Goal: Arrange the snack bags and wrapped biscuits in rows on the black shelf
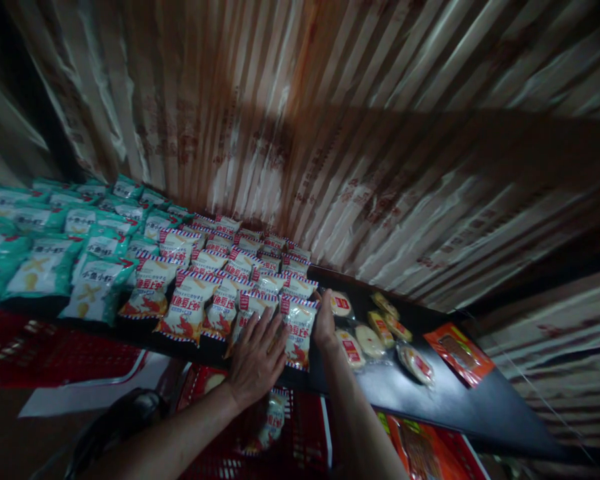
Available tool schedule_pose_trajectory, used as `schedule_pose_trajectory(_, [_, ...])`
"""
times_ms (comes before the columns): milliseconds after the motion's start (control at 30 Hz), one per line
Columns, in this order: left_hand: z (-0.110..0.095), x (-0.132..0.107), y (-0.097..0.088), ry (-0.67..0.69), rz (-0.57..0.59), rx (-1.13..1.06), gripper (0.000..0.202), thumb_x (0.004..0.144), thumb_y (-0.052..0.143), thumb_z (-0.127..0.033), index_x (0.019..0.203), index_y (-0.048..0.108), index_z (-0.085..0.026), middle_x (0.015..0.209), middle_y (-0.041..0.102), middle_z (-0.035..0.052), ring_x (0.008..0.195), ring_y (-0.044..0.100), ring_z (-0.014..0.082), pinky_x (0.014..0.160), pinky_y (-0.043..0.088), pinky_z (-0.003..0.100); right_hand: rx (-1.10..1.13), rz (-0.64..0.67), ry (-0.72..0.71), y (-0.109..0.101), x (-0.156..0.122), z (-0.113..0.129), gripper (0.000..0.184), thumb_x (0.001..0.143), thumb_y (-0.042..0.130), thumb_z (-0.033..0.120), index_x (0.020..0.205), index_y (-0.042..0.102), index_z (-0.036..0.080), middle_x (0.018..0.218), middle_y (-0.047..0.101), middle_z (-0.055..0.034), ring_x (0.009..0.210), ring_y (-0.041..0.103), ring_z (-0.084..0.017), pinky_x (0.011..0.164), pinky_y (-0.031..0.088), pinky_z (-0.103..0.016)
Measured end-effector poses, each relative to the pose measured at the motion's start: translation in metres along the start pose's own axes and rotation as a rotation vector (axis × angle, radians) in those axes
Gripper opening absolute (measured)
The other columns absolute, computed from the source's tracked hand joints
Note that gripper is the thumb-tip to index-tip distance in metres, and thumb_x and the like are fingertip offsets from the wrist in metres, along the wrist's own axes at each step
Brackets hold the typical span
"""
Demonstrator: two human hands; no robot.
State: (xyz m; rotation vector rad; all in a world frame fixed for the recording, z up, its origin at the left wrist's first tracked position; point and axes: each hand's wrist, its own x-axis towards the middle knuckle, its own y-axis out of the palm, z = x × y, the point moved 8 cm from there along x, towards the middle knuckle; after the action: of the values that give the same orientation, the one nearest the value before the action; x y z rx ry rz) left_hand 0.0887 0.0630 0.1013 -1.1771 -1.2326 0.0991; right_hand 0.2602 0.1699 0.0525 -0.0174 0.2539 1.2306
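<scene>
Your left hand (pixel 257 357) lies flat on the front row of red-and-white packets (pixel 220 293), which stand in ranks on the black shelf (pixel 455 400). Its grip is fully open, with the fingers spread and the palm down, pressing on the packets rather than closing around any of them. Your right hand (pixel 325 323) stands on edge against the right side of the end packet (pixel 297 333), the last one in that front row. Its fingers point away from you and are partly hidden, so you cannot tell whether its grip has hold of the packet or only rests against it. The end packet sits between your two hands at the front lip of the shelf. Left of the red-and-white ranks are rows of green packets (pixel 45 267). Just right of your right hand, small round wrapped cakes (pixel 370 340) lie loosely on the shelf, with an orange packet (pixel 457 353) farther right. A red basket (pixel 300 440) sits below the shelf, under your forearms.
</scene>
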Motion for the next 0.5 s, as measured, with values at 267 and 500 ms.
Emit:
schedule_pose_trajectory(267, [-0.001,0.001,0.001,0.012,0.010,0.044,0.050,0.090,0.046,-0.037,0.136,0.043,-0.018,0.146,0.039,0.0082,0.140,0.023,0.0282,0.113,0.016,0.046,-0.023,-0.025,-0.062,-0.011,0.019,0.010,0.076,0.076,0.026,0.079,0.107,0.063,0.019,0.096,0.072,-0.0060,0.094,0.067,-0.025,0.084,0.051,-0.039])
schedule_pose_trajectory(500, [-0.001,0.002,0.000,0.023,-0.011,0.053,0.050,0.089,0.048,-0.038,0.135,0.045,-0.020,0.145,0.040,0.0079,0.140,0.022,0.0283,0.115,0.010,0.045,-0.275,-0.140,-0.227,-0.029,0.074,0.030,0.084,0.075,0.014,0.081,0.112,0.062,0.023,0.114,0.067,-0.0094,0.110,0.060,-0.025,0.088,0.049,-0.042])
